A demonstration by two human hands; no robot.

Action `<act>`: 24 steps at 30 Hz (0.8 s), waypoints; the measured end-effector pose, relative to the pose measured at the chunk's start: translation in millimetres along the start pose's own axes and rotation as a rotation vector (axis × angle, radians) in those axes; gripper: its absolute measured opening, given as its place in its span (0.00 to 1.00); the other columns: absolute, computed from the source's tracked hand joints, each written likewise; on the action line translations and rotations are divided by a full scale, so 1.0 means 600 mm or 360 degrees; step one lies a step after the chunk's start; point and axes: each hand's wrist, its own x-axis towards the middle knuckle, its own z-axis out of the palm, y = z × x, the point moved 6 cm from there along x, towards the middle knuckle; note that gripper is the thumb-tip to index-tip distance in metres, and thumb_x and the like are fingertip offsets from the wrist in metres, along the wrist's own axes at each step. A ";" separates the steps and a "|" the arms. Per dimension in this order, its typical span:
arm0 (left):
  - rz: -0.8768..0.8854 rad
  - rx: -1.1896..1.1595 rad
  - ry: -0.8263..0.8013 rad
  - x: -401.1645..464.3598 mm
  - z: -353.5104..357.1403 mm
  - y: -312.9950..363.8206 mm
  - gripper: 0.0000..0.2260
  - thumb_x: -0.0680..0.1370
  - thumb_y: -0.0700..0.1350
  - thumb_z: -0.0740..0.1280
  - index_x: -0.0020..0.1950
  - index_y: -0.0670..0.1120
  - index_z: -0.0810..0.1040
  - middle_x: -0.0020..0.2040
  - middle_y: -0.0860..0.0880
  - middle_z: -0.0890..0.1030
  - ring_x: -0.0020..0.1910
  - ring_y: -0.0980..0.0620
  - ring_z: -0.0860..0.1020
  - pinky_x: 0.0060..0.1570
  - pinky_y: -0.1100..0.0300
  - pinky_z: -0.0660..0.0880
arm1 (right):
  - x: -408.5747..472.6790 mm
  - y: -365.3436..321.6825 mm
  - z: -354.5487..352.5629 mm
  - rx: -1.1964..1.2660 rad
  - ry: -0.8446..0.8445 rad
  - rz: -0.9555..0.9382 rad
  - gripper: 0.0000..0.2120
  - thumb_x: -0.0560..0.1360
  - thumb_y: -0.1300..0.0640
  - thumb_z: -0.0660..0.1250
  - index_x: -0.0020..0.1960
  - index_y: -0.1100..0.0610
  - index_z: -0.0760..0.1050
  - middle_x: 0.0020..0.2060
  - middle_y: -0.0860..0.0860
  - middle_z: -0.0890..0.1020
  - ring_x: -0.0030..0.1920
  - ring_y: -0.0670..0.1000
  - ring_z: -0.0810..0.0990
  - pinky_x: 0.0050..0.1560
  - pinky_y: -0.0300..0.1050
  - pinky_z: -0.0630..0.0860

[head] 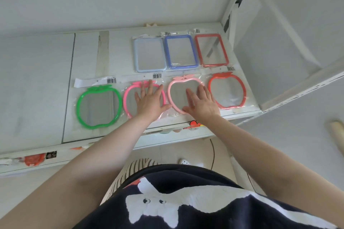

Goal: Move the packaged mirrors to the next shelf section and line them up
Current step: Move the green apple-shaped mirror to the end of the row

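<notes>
On the white shelf (55, 89), seven packaged mirrors lie flat in two rows. Both bare arms reach straight out from the bottom of the view toward 12 o'clock, and both hands lie palm down with the fingers straight and spread. Neither hand grips anything; they only press flat on the packs.

The left hand (149, 99) rests on the hot pink mirror (128, 98), with its fingers pointing to 12 o'clock and its thumb sticking out toward 3 o'clock. The right hand (202, 101) rests on the pale pink mirror (176, 87), over its side at 3 o'clock, with its thumb pointing to 9 o'clock. The two thumbs are near each other but apart.

These two apple-shaped mirrors sit in the middle of the front row. At 9 o'clock from the left hand lies the green mirror (98, 107), also apple-shaped. At 3 o'clock from the right hand lies the red apple mirror (227, 91), just beside the pale pink one.

Behind them, toward 12 o'clock, three square-cornered mirrors lie side by side: the light blue mirror (149, 55), the dark blue mirror (181, 52) and the red square mirror (211, 50). Each pack has a white tab with a barcode at its far end.

A dark shirt (186, 201) with a white print fills the view at 6 o'clock.
</notes>
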 end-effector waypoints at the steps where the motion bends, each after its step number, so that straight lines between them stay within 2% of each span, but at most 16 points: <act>1: -0.0001 0.0008 0.0029 -0.001 0.001 0.000 0.37 0.74 0.60 0.67 0.78 0.54 0.54 0.80 0.49 0.43 0.78 0.41 0.39 0.73 0.36 0.46 | 0.001 0.002 0.004 0.0001 0.0002 -0.0010 0.35 0.75 0.37 0.59 0.77 0.44 0.48 0.78 0.57 0.46 0.78 0.57 0.42 0.77 0.53 0.46; 6: -0.0038 0.0048 0.0067 -0.001 0.003 0.003 0.38 0.72 0.59 0.68 0.77 0.55 0.55 0.80 0.50 0.44 0.78 0.40 0.40 0.73 0.35 0.47 | 0.006 0.003 0.009 -0.0045 0.0032 -0.0079 0.35 0.76 0.37 0.58 0.77 0.45 0.48 0.78 0.60 0.46 0.78 0.59 0.43 0.77 0.54 0.48; 13: -0.0036 0.0025 0.0164 -0.001 -0.002 0.001 0.35 0.73 0.60 0.67 0.77 0.55 0.58 0.80 0.49 0.47 0.78 0.42 0.43 0.74 0.38 0.46 | 0.013 0.010 -0.022 0.0008 0.0224 -0.0144 0.32 0.75 0.39 0.61 0.75 0.46 0.56 0.77 0.58 0.53 0.76 0.61 0.53 0.75 0.56 0.53; 15: -0.0036 0.0002 0.0241 0.000 -0.011 0.005 0.33 0.74 0.59 0.66 0.76 0.54 0.59 0.80 0.48 0.50 0.78 0.42 0.46 0.74 0.40 0.47 | 0.024 0.035 -0.040 0.0012 0.0315 -0.0081 0.31 0.76 0.41 0.60 0.76 0.47 0.56 0.76 0.58 0.55 0.75 0.61 0.55 0.75 0.55 0.53; 18: -0.0021 -0.0012 0.0291 0.006 -0.018 0.026 0.33 0.75 0.59 0.66 0.76 0.52 0.59 0.80 0.46 0.51 0.79 0.43 0.47 0.75 0.43 0.46 | 0.038 0.094 -0.054 0.0028 0.0378 0.0184 0.29 0.78 0.43 0.57 0.76 0.49 0.56 0.76 0.60 0.56 0.76 0.62 0.54 0.75 0.58 0.52; 24: 0.0060 0.0025 0.0063 0.017 0.019 0.086 0.38 0.75 0.59 0.66 0.78 0.52 0.51 0.80 0.45 0.44 0.79 0.43 0.42 0.76 0.44 0.44 | 0.046 0.134 -0.025 0.0028 0.0213 0.0324 0.27 0.80 0.44 0.51 0.77 0.47 0.49 0.78 0.59 0.51 0.77 0.62 0.50 0.75 0.60 0.50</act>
